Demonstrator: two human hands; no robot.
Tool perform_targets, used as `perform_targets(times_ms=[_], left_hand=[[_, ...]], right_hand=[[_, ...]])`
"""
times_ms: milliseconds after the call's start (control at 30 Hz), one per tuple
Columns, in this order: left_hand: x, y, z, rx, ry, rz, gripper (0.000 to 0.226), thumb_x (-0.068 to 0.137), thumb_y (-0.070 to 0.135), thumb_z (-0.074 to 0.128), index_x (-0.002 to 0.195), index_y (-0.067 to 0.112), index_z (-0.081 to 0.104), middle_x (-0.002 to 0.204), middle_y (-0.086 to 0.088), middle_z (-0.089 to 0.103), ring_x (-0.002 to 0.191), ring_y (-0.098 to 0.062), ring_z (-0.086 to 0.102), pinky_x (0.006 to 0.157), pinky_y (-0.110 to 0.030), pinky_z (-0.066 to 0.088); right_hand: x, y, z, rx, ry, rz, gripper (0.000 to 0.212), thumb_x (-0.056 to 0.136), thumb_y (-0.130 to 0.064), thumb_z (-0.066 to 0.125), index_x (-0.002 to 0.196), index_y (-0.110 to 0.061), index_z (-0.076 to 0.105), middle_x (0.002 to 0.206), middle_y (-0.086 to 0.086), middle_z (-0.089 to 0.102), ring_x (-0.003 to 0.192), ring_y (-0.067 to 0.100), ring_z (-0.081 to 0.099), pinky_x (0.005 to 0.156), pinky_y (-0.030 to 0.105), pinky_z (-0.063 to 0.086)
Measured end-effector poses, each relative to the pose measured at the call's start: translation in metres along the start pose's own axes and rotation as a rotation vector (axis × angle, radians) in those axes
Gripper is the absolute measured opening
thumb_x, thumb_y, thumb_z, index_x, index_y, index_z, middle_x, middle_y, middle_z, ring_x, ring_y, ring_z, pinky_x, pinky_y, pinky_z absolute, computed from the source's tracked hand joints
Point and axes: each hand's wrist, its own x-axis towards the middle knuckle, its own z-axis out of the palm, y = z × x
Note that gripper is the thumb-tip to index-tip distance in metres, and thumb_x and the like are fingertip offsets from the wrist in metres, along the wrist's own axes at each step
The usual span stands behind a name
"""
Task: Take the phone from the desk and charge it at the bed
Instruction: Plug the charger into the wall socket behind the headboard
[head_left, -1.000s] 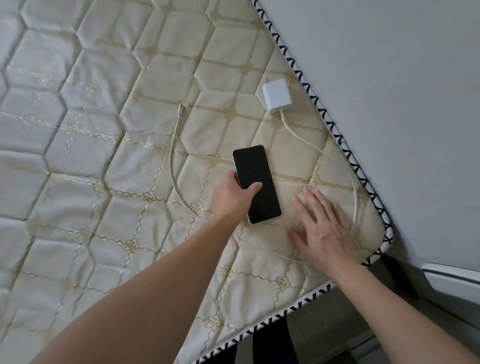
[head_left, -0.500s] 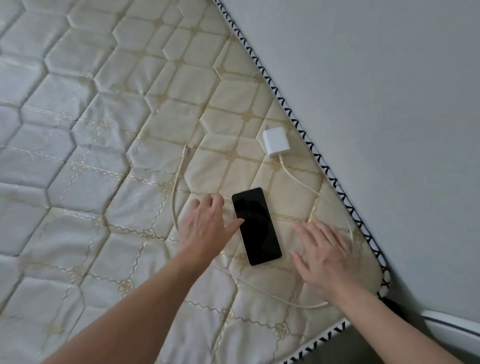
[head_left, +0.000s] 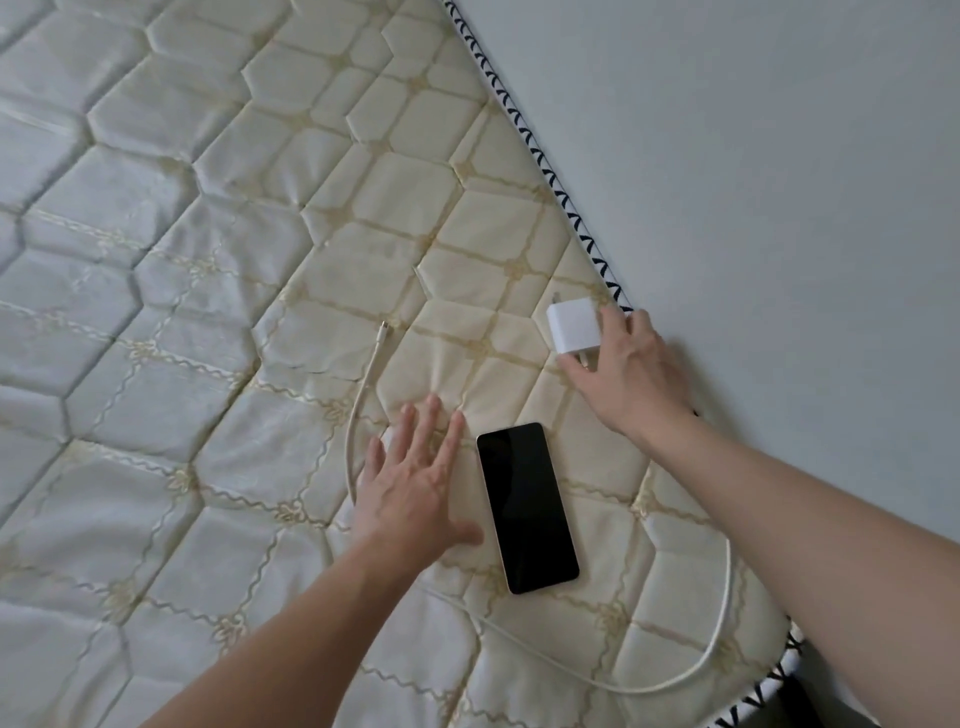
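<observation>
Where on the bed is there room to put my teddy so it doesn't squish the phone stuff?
The big bare patch of mattress left of the cable is free. It is crowded near the wall: the left hand, phone, right hand and white charger sit close together, with the cable looping around the corner.

Home bedroom, bare quilted mattress (head_left: 218, 270) with patterned piping, pushed against a plain white wall (head_left: 753, 156)

A plain grey wall (head_left: 753, 156) runs along the black-and-white patterned edge trim (head_left: 558, 187), top right.
</observation>
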Motion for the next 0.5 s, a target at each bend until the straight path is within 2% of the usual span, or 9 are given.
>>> perform_targets(times_ms=[167,367,433,500], left_hand=[[0.001,0.001,0.001,-0.002,-0.029,-0.018,0.128,0.074,0.073,0.066,0.151,0.032,-0.029,0.156,0.004,-0.041,0.146,-0.022,-0.033,0.124,-0.052,-0.001],[0.001,0.005,-0.002,0.034,-0.078,-0.019,0.128,0.077,0.070,0.065,0.150,0.028,-0.031,0.156,0.000,-0.042,0.146,-0.027,-0.033,0.124,-0.054,0.000],[0.001,0.002,-0.003,0.023,-0.085,-0.013,0.128,0.076,0.070,0.066,0.150,0.029,-0.030,0.156,0.001,-0.041,0.146,-0.026,-0.032,0.124,-0.054,-0.001],[0.001,0.002,-0.004,0.035,-0.112,-0.014,0.129,0.075,0.071,0.066,0.150,0.029,-0.030,0.156,0.001,-0.042,0.146,-0.027,-0.033,0.124,-0.055,0.000]], right_hand=[[0.024,-0.017,0.018,0.068,-0.014,0.140,0.083,0.084,-0.062,0.059,0.140,-0.005,0.035,0.137,0.018,0.045,0.121,0.038,0.051,0.092,0.045,0.046],[0.030,-0.018,0.024,0.110,0.019,0.125,0.071,0.083,-0.046,0.065,0.132,-0.002,0.040,0.134,0.019,0.048,0.117,0.038,0.053,0.090,0.044,0.046],[0.021,-0.016,0.019,0.164,0.026,0.142,0.068,0.080,-0.048,0.062,0.129,-0.004,0.044,0.128,0.018,0.054,0.114,0.038,0.054,0.087,0.044,0.046],[0.001,-0.015,0.009,0.248,0.063,0.144,0.060,0.078,-0.055,0.057,0.113,-0.008,0.051,0.109,0.013,0.060,0.102,0.037,0.056,0.075,0.041,0.046]])
